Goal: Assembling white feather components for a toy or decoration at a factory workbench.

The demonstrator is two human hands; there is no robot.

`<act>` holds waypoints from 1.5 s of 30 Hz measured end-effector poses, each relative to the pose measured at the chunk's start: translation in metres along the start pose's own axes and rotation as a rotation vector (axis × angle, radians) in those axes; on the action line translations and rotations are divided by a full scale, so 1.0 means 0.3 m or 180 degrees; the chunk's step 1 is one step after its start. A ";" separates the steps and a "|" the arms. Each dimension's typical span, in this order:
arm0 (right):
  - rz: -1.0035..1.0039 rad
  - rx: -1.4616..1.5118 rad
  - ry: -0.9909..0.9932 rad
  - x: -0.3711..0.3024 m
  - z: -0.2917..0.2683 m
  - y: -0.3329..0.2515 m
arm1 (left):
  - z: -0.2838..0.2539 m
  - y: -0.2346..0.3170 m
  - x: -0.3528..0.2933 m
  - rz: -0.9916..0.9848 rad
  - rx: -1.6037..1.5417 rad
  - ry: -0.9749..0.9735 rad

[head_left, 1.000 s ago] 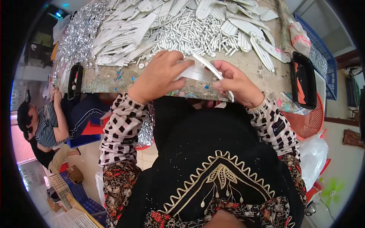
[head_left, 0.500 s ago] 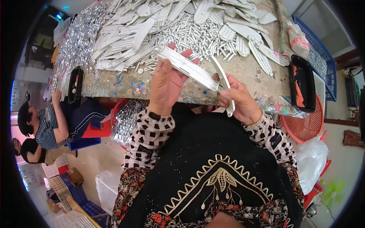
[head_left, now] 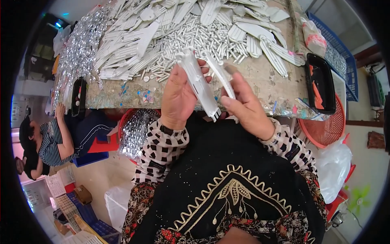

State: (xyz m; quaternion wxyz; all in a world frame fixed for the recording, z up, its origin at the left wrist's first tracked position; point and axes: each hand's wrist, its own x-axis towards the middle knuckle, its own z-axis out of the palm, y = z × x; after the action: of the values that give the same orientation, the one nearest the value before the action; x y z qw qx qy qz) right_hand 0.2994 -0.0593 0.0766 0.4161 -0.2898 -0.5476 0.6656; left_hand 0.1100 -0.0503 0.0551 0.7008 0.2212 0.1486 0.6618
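Observation:
My left hand (head_left: 178, 95) is closed around a long white plastic casing (head_left: 198, 87) with small prongs at its near end, which points down toward me. Between thumb and fingers, my right hand (head_left: 245, 103) grips a narrow, slightly curved white plastic strip (head_left: 219, 75). The strip slants beside the casing, its far end close to the casing's upper part; whether they touch I cannot tell. Beyond my hands lies a heap of small white pins (head_left: 195, 36). Flat ribbed white plastic pieces (head_left: 146, 38) are piled around the pins.
Silver tinsel-like strips (head_left: 83, 44) cover the table's left part. A black tray with orange pieces (head_left: 321, 83) sits at the right edge, above a red basket (head_left: 325, 128). A smaller black tray (head_left: 79, 97) is at left, near a seated person (head_left: 55, 136). A blue crate (head_left: 337, 49) stands far right.
The casing has turned to a steeper slant, its near end swinging toward me. My right hand has tilted the strip and brought its far end up and left, nearer the casing's top.

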 end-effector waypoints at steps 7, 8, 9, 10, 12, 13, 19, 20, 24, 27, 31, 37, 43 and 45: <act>-0.0814 -0.1037 -0.0421 0.007 -0.026 0.065 | 0.035 -0.031 -0.022 -0.0055 0.0712 -0.0107; -0.0715 -0.1204 -0.0371 0.000 -0.024 0.060 | 0.035 -0.030 -0.026 -0.0056 0.0794 -0.0135; -0.0615 -0.1371 -0.0320 -0.007 -0.021 0.055 | 0.035 -0.029 -0.029 -0.0058 0.0876 -0.0163; -0.0617 -0.1372 -0.0318 -0.013 -0.019 0.047 | 0.037 -0.029 -0.031 -0.0058 0.0877 -0.0166; -0.0499 -0.1562 -0.0296 -0.024 -0.016 0.037 | 0.041 -0.030 -0.034 0.0048 0.1169 -0.0281; -0.0503 -0.1560 -0.0296 -0.026 -0.017 0.037 | 0.042 -0.027 -0.037 0.0049 0.1173 -0.0283; -0.0743 -0.2461 -0.0252 -0.037 -0.034 0.018 | 0.021 -0.001 -0.040 0.0065 0.1719 -0.0324; -0.0882 -0.2627 -0.0267 -0.033 -0.045 0.019 | 0.014 0.004 -0.037 0.0005 0.1714 -0.0394; -0.0892 -0.2661 -0.0341 -0.015 -0.057 0.042 | 0.000 0.020 -0.027 -0.0247 0.1652 -0.0562; -0.1303 -0.1639 -0.0257 -0.020 -0.035 0.116 | 0.004 0.018 -0.031 -0.0214 0.1734 -0.0537; -0.0711 -0.2683 -0.0131 -0.043 -0.019 0.043 | -0.019 -0.001 -0.042 -0.0031 0.1802 -0.0407; -0.0870 -0.2307 -0.0122 -0.030 -0.025 0.067 | -0.027 -0.002 -0.022 -0.0086 0.1903 -0.0588; -0.0320 -0.2625 -0.0345 -0.027 -0.047 0.009 | -0.023 -0.027 -0.017 -0.0234 0.1745 -0.0549; -0.0567 -0.2628 -0.0088 -0.032 -0.041 0.045 | -0.005 -0.058 -0.012 -0.0210 0.1456 -0.0351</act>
State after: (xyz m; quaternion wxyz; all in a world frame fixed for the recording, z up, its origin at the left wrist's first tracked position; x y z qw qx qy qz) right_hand 0.3112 -0.0623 0.0600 0.3137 -0.3747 -0.7967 0.3556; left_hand 0.1239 -0.0542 0.0448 0.6607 0.4050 0.2633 0.5746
